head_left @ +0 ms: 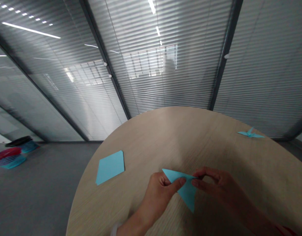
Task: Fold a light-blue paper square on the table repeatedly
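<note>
A folded triangle of light blue paper (189, 193) is held above the near part of the round table (151, 131). My left hand (159, 193) grips its left side, the thumb lying flat on the front and the other fingers curled behind. At the paper's right corner, my right hand (212, 182) pinches the tip between thumb and forefinger. One point of the triangle hangs down between the two hands. The fingers behind the paper are partly hidden.
Left on the tabletop lies a stack of square light blue paper (110, 167). A folded blue paper crane (250, 133) rests near the far right edge. Baskets (9, 157) stand on the floor at left. Glass panels with blinds (170, 75) rise behind the table.
</note>
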The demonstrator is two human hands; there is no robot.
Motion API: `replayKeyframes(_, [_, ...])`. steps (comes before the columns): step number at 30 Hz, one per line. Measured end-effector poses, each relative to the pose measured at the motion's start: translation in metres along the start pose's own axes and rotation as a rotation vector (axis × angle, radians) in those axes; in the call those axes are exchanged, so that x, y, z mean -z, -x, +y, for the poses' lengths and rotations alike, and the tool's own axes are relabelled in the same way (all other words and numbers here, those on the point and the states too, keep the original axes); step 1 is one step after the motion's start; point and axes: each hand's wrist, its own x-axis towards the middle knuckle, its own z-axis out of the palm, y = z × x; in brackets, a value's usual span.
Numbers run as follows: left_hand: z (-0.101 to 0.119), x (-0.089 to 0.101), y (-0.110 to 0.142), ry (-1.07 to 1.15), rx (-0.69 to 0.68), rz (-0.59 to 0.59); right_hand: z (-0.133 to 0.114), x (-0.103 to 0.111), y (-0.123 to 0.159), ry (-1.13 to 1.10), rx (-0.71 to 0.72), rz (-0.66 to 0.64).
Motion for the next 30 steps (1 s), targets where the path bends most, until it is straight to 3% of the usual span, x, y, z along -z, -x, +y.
replayKeyframes(7, [0.0053, 0.0009, -0.0016, 0.139, 0.037, -0.009, 0.0022, 0.0002, 0.0014, -0.025, -0.06, 0.009])
replayKeyframes(14, [0.0057, 0.0048, 0.0003, -0.075, 0.018, 0.13, 0.0079, 0.0011, -0.0025, 0.004, -0.023, -0.079])
replayKeyframes(21, [0.0065, 0.0031, 0.0013, 0.073, 0.063, -0.116, 0.0053, 0.0025, -0.0012, -0.024, -0.038, -0.029])
replayKeyframes(30, [0.003, 0.0004, 0.0016, -0.049, 0.034, -0.025, 0.004, 0.0016, 0.0008, -0.048, -0.062, -0.033])
